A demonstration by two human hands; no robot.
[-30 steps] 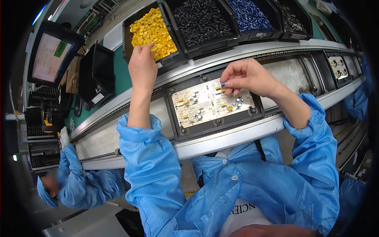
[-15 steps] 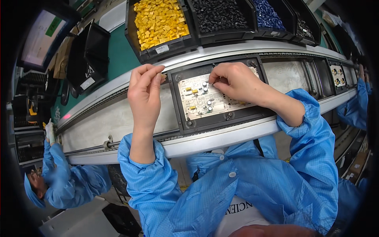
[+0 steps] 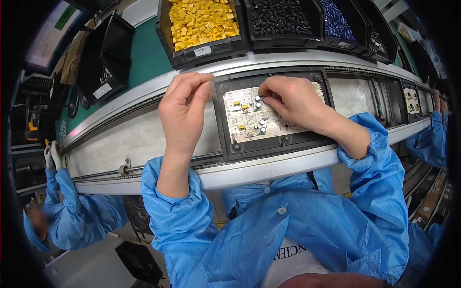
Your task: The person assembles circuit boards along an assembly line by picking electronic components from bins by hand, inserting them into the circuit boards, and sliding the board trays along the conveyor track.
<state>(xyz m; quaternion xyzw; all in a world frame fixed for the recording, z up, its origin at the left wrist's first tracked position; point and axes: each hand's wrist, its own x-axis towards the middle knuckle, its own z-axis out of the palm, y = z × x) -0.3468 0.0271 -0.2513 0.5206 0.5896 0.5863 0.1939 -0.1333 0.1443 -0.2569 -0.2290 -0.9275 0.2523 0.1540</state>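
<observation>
Hands are seen over a conveyor (image 3: 144, 139) from above. The right hand (image 3: 288, 98) is laid on a pale circuit board (image 3: 259, 120), which is seated in a dark carrier tray (image 3: 273, 144) on the conveyor. Its fingers (image 3: 267, 91) are curled and drawn together at the board's upper edge, where the tips are pressed down beside small dark cylindrical parts (image 3: 260, 102); whether a part is pinched between them cannot be told. Yellow block parts (image 3: 240, 105) are already seated on the board's left half.

The left hand (image 3: 185, 113) is held just left of the tray, over the bare belt. Its fingers (image 3: 201, 89) are brought together, thumb against fingertips, at the tray's upper left corner; what is pinched there, if anything, is too small to be made out.

Beyond the conveyor, a row of black bins is set: one with yellow parts (image 3: 201, 21), one with black parts (image 3: 278, 19) and one with blue parts (image 3: 338, 24). Both forearms are covered by blue sleeves (image 3: 177, 216).

On the far right, a second board (image 3: 413, 101) is carried on the same line, and another person's sleeve (image 3: 430, 139) is seen near it. At the lower left, a further person in blue (image 3: 77, 211) is seen, with a gloved hand (image 3: 52, 156) raised toward the conveyor's end.
</observation>
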